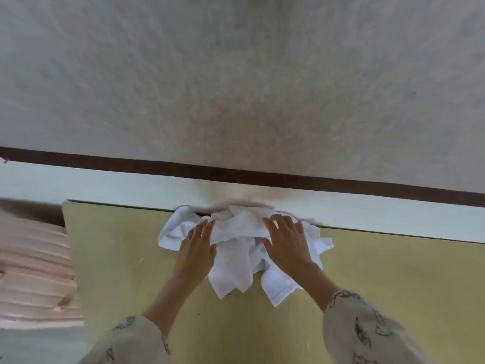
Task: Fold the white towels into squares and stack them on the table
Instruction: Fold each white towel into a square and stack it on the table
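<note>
Seeing a crumpled pile of white terry towels (244, 248) at the far edge of the yellow-green table (393, 279), up against the pale wall (236, 74). Our left hand (196, 248) rests on the pile's left side, fingers straight, grip flat and holding nothing. Our right hand (286, 245) lies on the right side, fingers spread, pressing down, nothing pinched. Stacked pink ribbed cloth (34, 271) sits off the table's left edge.

both hands (199, 248) on crumpled towels (236, 258), table (118, 258)
</note>
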